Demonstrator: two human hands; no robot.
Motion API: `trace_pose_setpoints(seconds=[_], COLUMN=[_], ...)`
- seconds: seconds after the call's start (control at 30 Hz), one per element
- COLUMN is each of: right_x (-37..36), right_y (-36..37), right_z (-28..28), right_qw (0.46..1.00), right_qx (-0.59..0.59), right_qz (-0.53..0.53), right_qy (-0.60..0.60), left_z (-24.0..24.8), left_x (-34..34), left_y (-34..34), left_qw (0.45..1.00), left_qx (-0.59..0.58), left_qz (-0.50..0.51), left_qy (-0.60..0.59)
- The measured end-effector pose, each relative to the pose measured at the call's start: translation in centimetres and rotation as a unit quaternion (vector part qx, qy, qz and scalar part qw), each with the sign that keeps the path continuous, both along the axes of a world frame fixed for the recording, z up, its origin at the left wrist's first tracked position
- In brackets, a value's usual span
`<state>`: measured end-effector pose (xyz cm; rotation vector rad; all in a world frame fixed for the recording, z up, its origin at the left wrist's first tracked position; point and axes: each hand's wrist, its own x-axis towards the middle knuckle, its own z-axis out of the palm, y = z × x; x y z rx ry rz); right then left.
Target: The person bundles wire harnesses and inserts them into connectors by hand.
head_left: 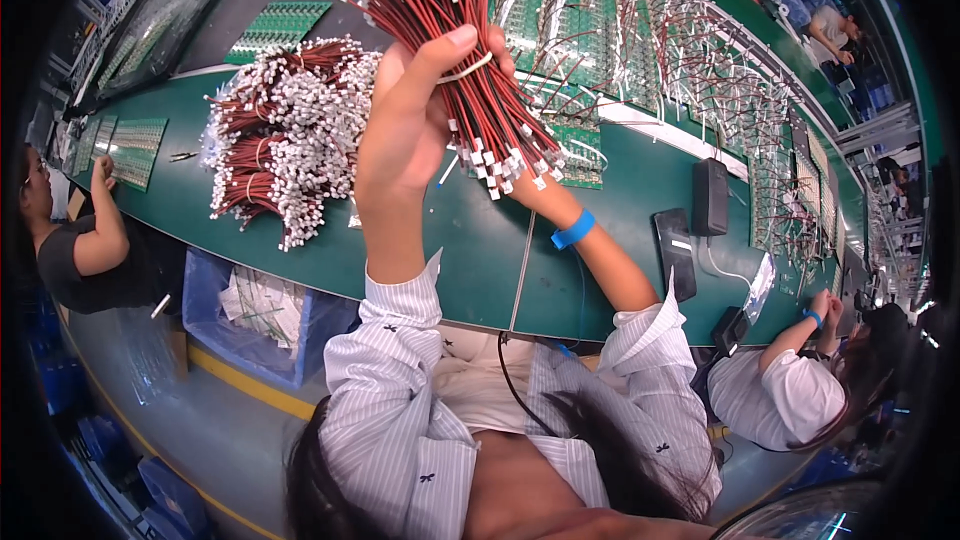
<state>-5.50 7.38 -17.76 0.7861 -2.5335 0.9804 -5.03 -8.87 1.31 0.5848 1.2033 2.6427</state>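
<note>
A thick bundle of red and black wires (505,115) with white connectors at both ends is raised over the bench. My left hand (415,105) grips it around its middle, with the thumb across the front beside a pale rubber band (470,68). Behind the bundle's lower connectors is my right hand (527,190); its fingers are hidden, so I cannot tell whether they touch the wires. A blue wrist strap (574,230) circles my right forearm. Left of my left hand, a heap of similar banded wire bundles (290,130) lies on the green bench (450,270).
Green circuit boards with wires attached (620,40) fill the bench's far right. More boards lie at the far left (280,28). A black phone-like device (675,252) and a black box (710,197) are at right. Co-workers sit left (75,250) and right (785,380). A blue bin (205,305) stands below the edge.
</note>
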Motion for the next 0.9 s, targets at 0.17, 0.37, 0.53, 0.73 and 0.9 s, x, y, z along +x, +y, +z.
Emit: trace_pose_setpoints(seconds=[0.17,0.37,0.53,0.73,0.9], right_x=[1.4,5.4,6.7,5.9,5.9], right_y=[1.8,4.3,2.8,2.7,3.2], right_z=[7.5,18.4,19.6,18.3,18.2], right_qw=[0.994,0.973,0.956,0.951,0.948], right_qx=[0.104,-0.166,-0.239,-0.223,-0.273], right_qz=[-0.005,-0.144,-0.129,-0.185,-0.145], right_qy=[-0.040,-0.064,0.112,0.107,0.075], left_z=[0.0,-0.4,-1.1,-1.9,-1.7], left_x=[0.4,0.1,0.5,1.2,1.1], left_y=[0.7,2.1,4.6,6.3,6.2], left_qw=[0.999,0.998,0.976,0.967,0.959], left_qx=[0.021,-0.065,-0.197,-0.231,-0.271], left_qz=[0.021,0.023,0.033,-0.007,-0.041], left_qy=[-0.019,0.006,0.088,0.108,0.072])
